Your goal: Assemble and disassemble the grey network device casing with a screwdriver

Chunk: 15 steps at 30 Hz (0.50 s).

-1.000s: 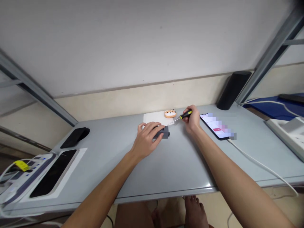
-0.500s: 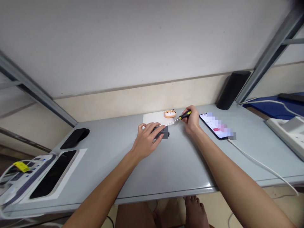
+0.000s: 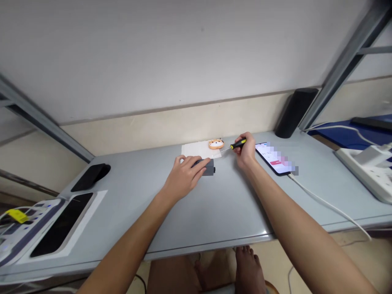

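A small dark grey box [image 3: 209,168] with a black knob on its right end lies on the grey desk [image 3: 202,220]. Over its left part rests my left hand [image 3: 186,173], fingers and thumb closed around it, hiding much of it. My right hand [image 3: 245,149] grips the black and yellow handle of a screwdriver [image 3: 238,143]. The thin metal shaft slants left and down, its tip just above the box's back edge; whether it touches cannot be made out. Behind the box lies a white sheet of paper [image 3: 194,150], with an orange and white animal-faced case [image 3: 216,143] on it.
Right of my right hand lies a lit phone [image 3: 275,159] on a white cable [image 3: 330,204]. A black cylinder [image 3: 295,114] stands by the wall. Power strips [image 3: 367,171] sit at both sides. A dark phone [image 3: 63,224] and black flat object [image 3: 89,177] lie left.
The screwdriver's tip has drawn back slightly to the right, away from my left fingers. My left hand still holds the box. The whole view has shifted a little.
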### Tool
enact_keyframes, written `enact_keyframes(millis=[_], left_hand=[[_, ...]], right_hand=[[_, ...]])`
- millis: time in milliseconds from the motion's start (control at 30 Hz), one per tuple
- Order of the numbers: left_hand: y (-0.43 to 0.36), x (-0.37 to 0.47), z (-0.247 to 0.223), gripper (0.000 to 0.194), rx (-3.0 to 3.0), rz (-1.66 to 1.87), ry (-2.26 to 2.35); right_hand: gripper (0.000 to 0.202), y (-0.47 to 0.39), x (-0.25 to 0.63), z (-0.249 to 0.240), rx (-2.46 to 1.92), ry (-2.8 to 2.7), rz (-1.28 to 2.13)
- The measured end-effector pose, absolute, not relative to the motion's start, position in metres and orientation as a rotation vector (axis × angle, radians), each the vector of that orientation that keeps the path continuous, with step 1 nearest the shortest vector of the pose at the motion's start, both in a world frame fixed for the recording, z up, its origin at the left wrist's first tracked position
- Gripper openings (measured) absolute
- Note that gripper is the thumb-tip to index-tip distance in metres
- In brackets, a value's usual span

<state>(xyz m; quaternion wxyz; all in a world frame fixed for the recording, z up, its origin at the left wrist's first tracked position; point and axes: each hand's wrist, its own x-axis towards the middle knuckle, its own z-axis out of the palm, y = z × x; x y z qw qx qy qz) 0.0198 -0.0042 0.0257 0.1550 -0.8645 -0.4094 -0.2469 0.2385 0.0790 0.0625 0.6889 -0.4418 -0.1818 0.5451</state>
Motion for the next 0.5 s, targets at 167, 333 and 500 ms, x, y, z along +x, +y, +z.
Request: enact_keyframes(millis=[167,333,500], left_hand=[[-0.004,0.013,0.026,0.038,-2.612,-0.840,-1.190],[-0.003,0.011,0.026,0.035,-2.678,-0.992,-1.230],[-0.006,0.002,0.035,0.044,-2.695,-1.007,-1.344]], right_hand=[[0.029,0.082,0.241,0.060,-0.969,-0.364,1.205],[0.029,0.086,0.244,0.053,-0.966,-0.371,1.173],[0.028,0.092,0.246,0.049,-0.958,-0.409,1.143]])
